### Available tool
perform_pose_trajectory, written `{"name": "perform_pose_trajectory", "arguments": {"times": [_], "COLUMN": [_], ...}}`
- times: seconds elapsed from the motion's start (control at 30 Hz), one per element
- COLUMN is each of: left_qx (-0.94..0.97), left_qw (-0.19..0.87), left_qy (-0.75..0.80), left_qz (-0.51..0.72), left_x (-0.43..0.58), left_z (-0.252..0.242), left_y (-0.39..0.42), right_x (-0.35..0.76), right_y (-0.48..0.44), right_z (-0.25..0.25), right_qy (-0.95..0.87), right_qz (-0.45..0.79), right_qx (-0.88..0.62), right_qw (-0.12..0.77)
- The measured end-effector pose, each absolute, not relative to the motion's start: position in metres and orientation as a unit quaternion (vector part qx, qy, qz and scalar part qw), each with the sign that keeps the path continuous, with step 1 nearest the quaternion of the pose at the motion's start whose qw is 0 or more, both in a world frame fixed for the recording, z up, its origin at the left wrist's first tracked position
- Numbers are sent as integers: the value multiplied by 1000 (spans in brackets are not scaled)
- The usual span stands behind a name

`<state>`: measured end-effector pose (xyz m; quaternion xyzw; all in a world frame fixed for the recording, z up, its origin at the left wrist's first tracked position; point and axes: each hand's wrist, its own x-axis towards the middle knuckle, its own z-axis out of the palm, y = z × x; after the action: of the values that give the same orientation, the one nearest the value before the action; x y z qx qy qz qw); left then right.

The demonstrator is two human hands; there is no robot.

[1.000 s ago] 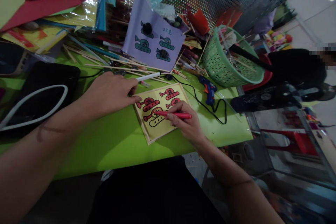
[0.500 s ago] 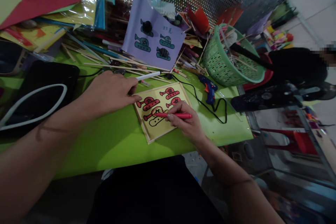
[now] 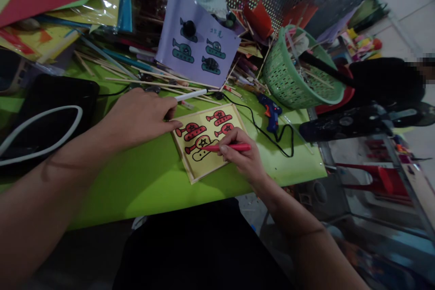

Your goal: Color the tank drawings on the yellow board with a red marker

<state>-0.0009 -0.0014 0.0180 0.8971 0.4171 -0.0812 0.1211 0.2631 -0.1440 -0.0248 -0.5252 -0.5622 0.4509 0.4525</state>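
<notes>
A yellow wood-framed card (image 3: 207, 163) with several tank outlines, most filled in red, lies on the green table (image 3: 142, 186). My right hand (image 3: 243, 156) is closed round a red marker (image 3: 234, 147) whose tip rests on a tank near the card's middle. My left hand (image 3: 139, 115) lies on the table at the card's left edge. Its fingertips press the frame corner, and a white pen (image 3: 190, 95) sticks out from between its fingers.
A purple sheet (image 3: 197, 47) with teal tanks leans behind the card among thin wooden sticks (image 3: 149, 82). A green basket (image 3: 295, 77) stands at the right, a blue glue gun (image 3: 270, 113) with black cord beside it. A black pouch (image 3: 44, 118) lies at left.
The view has shifted slightly downward. My right hand and the red marker have edged a little along the tank; my left hand stays on the card's corner.
</notes>
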Motion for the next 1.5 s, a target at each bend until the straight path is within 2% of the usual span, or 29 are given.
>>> {"name": "perform_pose_trajectory", "arguments": {"times": [0.33, 0.53, 0.77, 1.0, 1.5], "left_qx": [887, 879, 890, 877, 887], "left_qw": [122, 161, 129, 170, 166], "left_qy": [438, 447, 434, 449, 430], "left_qz": [-86, -39, -50, -21, -7], "left_x": [0, -1, -2, -2, -7], "left_z": [14, 4, 3, 0, -2], "left_y": [0, 5, 5, 5, 7], "right_x": [263, 262, 260, 259, 260], "right_y": [-144, -144, -144, -142, -142], "right_z": [-21, -22, -23, -24, -23], "right_qy": [-549, -544, -551, -555, -561], "right_qz": [443, 453, 452, 442, 441], "right_qx": [-545, -541, -542, -550, -557], "right_qw": [453, 454, 445, 441, 426]}}
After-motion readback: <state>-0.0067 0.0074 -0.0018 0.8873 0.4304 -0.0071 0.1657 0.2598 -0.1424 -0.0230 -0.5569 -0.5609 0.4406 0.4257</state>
